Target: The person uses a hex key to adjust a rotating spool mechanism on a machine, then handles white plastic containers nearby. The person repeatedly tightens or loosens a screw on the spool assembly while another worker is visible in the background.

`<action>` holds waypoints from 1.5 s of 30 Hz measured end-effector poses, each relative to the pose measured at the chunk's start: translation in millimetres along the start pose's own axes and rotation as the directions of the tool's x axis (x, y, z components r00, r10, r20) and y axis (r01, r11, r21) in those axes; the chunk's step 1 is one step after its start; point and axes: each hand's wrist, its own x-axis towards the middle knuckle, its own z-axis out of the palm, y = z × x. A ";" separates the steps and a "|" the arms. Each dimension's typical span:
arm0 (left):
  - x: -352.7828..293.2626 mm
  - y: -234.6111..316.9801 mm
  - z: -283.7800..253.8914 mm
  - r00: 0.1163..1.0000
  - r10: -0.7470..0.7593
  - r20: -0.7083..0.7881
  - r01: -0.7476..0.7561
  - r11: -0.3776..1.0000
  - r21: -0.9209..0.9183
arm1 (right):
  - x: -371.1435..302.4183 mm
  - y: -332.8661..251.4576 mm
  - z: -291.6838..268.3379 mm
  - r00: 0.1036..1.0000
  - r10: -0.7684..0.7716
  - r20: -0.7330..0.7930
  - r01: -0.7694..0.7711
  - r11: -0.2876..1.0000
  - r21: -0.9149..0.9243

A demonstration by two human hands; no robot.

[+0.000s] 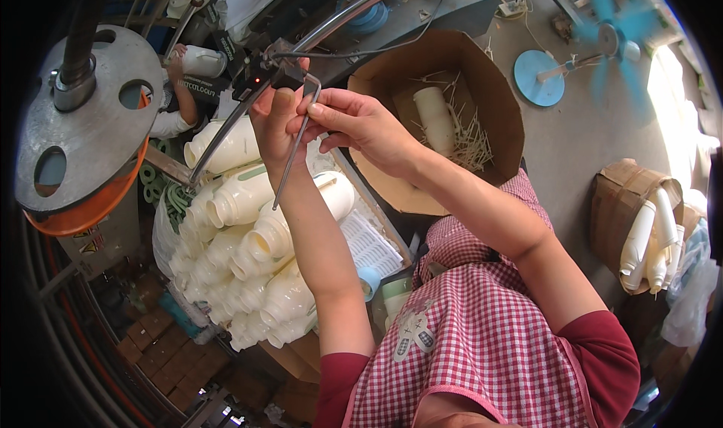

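Note:
An L-shaped metal hex key (289,164) is pinched in the fingers of my right hand (360,123). Its long arm points down past my left wrist, and its short bent end is up beside the black block. My left hand (279,119) is closed around a small black block (288,75) on a slanting metal rod, thumb on the near side and a fingertip showing beyond. Beside the block is a black sensor box (252,83) with a red light. Below my hands lies a heap of cream plastic bottles (263,236) with threaded necks.
A large cardboard box (482,89) holds one bottle and thin plastic scraps. A blue fan (608,42) stands at the far right, near a carton (629,191) of long white pieces. A round metal machine plate (83,138) stands left. Another person's arm (183,96) reaches a bottle behind.

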 end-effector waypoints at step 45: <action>5.7 10.2 -0.1 0.986 -0.154 -0.059 0.158 0.985 0.062 | 15.2 4.4 -4.7 0.998 -0.047 -0.049 0.039 0.988 -0.153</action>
